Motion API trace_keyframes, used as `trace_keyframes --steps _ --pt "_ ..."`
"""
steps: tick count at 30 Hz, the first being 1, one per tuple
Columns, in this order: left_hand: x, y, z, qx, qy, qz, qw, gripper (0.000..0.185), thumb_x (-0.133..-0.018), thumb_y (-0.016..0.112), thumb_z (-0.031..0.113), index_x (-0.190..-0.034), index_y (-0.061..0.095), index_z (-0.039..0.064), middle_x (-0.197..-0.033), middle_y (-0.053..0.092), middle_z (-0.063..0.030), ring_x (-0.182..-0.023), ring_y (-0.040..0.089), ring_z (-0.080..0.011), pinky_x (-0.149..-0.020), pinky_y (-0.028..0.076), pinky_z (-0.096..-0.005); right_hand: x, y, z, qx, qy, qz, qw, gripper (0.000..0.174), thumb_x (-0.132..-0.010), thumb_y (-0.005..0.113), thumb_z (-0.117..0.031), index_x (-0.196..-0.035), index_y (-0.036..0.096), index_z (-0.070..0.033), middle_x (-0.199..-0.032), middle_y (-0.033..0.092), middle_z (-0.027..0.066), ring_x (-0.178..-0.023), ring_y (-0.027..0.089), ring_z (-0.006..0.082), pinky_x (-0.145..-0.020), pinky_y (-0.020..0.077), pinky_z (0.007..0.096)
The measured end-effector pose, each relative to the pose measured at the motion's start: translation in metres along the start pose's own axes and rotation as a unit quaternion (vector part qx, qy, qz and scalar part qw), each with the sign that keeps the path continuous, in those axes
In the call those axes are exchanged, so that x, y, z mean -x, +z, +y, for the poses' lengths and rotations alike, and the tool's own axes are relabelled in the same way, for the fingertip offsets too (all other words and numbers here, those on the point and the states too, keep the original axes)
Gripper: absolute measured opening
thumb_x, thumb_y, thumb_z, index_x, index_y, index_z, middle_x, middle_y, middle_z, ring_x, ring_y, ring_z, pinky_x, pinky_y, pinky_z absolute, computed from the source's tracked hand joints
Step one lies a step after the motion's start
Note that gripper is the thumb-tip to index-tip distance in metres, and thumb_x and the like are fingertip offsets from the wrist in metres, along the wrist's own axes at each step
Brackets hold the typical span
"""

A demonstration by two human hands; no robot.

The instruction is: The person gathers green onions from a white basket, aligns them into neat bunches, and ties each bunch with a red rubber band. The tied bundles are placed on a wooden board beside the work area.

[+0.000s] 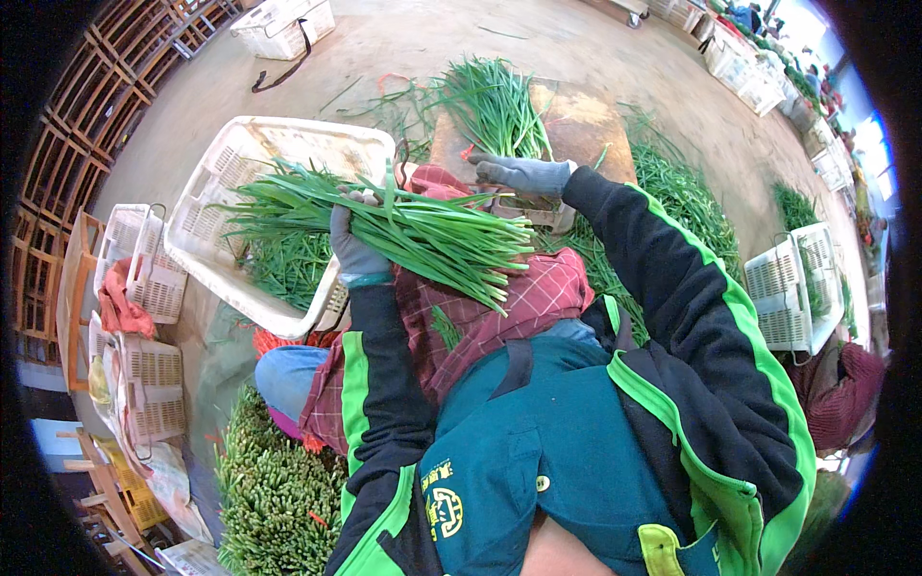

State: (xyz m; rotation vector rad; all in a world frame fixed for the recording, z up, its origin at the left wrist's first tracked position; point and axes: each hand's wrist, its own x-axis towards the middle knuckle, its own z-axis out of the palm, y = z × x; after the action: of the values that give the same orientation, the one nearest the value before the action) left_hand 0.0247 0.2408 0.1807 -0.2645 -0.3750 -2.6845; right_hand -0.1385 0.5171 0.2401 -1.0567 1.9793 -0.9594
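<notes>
My left hand [354, 241], in a grey glove, grips a thick bunch of garlic chives [439, 227] above my lap. Its leaf tips point left over a basket, and the pale cut ends point right. My right hand [522, 175], gloved too, is stretched out flat beyond the cut ends, holding nothing. Just past it, another heap of chives [497, 108] lies on a low wooden-topped stand [587, 122]. A red checked cloth [555, 277] covers my lap, with a few leaf scraps on it.
A large white plastic basket [209, 209] at my left contains loose leaves [288, 270]. Bundles with cut ends upward [281, 489] stand at lower left. Loose greens [684, 194] cover the floor right of the stand. More white crates [778, 291] stand at right, with wooden racks [94, 93] far left.
</notes>
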Motion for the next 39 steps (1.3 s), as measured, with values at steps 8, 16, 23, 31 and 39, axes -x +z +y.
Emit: trace_keyframes --steps 8,16,23,31,39 --pt "0.01 0.024 -0.013 -0.29 0.091 0.103 0.947 0.012 -0.097 0.061 0.017 -0.105 0.063 0.007 -0.09 0.064 -0.0044 -0.083 0.063 -0.019 -0.085 0.055 -0.0375 0.085 0.089 -0.034 0.182 -0.046 0.062 0.98 0.122 -0.071 0.081 -0.057 -0.153 0.017 0.008 -0.141 0.044 0.0337 -0.134 0.044 0.0465 -0.109 0.0395 0.048" --pt "0.017 0.098 -0.031 -0.199 0.063 0.228 0.951 0.033 -0.095 0.063 0.024 -0.116 0.064 -0.002 -0.107 0.068 -0.0118 -0.091 0.067 -0.0228 -0.081 0.058 -0.0376 0.079 0.161 -0.054 0.151 0.055 0.299 0.941 0.12 -0.056 0.09 -0.049 -0.15 0.031 -0.001 -0.138 0.049 0.027 -0.133 0.044 0.0416 -0.113 0.0308 0.0472" --pt "-0.02 0.116 -0.045 -0.264 0.109 0.308 0.907 0.052 -0.079 0.08 0.012 -0.117 0.053 -0.01 -0.11 0.065 -0.0174 -0.084 0.067 -0.0243 -0.075 0.057 -0.0361 0.061 0.099 -0.032 0.062 0.029 0.163 0.984 0.085 -0.065 0.089 -0.039 -0.131 0.049 -0.005 -0.122 0.063 0.0218 -0.117 0.061 0.0376 -0.098 0.0499 0.0421" --pt "-0.026 0.1 -0.035 -0.186 0.056 0.279 0.941 0.033 -0.083 0.076 0.012 -0.108 0.065 -0.005 -0.104 0.068 -0.0139 -0.083 0.068 -0.0246 -0.077 0.057 -0.0383 0.049 0.122 -0.018 0.104 -0.024 0.307 0.946 0.073 -0.068 0.085 -0.031 -0.127 0.05 -0.007 -0.103 0.068 0.0222 -0.098 0.067 0.0401 -0.085 0.055 0.0455" --pt "-0.017 0.112 -0.038 -0.226 -0.009 0.138 0.964 0.032 -0.094 0.064 0.026 -0.115 0.064 0.002 -0.114 0.068 -0.013 -0.103 0.065 -0.0287 -0.093 0.053 -0.0448 0.103 0.032 -0.03 0.337 -0.065 0.285 0.895 0.06 -0.074 0.079 -0.032 -0.122 0.052 -0.008 -0.083 0.068 0.018 -0.074 0.069 0.0398 -0.062 0.0557 0.0461"
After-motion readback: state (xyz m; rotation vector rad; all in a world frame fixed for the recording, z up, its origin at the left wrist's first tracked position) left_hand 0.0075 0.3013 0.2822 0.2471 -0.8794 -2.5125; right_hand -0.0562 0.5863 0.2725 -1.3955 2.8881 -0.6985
